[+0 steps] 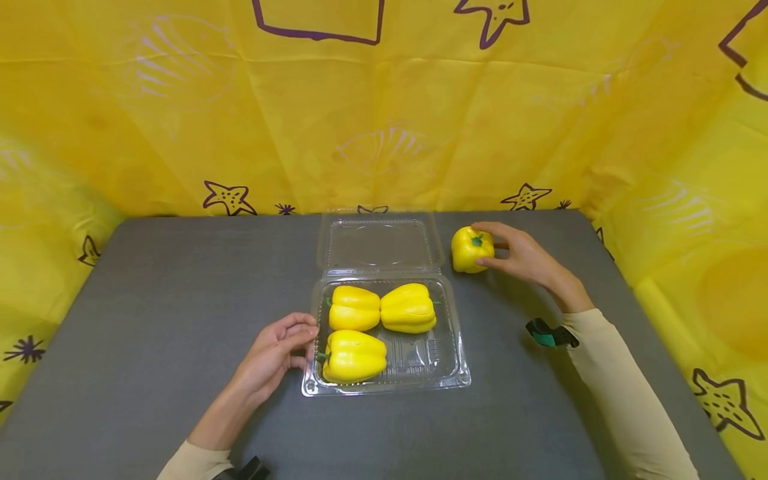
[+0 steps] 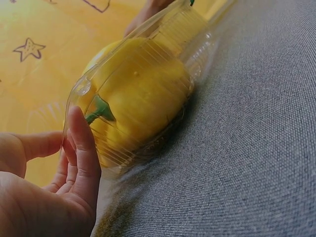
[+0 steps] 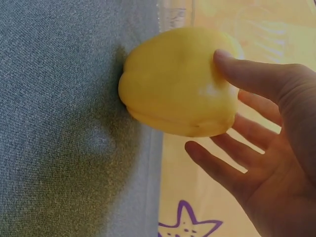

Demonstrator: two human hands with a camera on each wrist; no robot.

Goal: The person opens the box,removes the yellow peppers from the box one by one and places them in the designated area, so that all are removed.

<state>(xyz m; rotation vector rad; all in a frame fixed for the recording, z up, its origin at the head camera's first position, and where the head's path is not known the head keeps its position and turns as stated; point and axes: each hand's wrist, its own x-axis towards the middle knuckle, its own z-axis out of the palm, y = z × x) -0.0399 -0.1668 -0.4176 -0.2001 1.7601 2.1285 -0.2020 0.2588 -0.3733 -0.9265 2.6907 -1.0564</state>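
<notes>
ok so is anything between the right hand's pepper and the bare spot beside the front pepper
From the held pepper, only the container's right rim crosses the direct way in; the back-right pepper sits close beside that line. The lid lies open behind.

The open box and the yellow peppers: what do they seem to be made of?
The open box looks like thin, clear, glossy plastic: its contents show through the ribbed side. The yellow peppers are smooth, faintly shiny and evenly coloured, suggesting moulded plastic or foam, though they could be real.
</notes>
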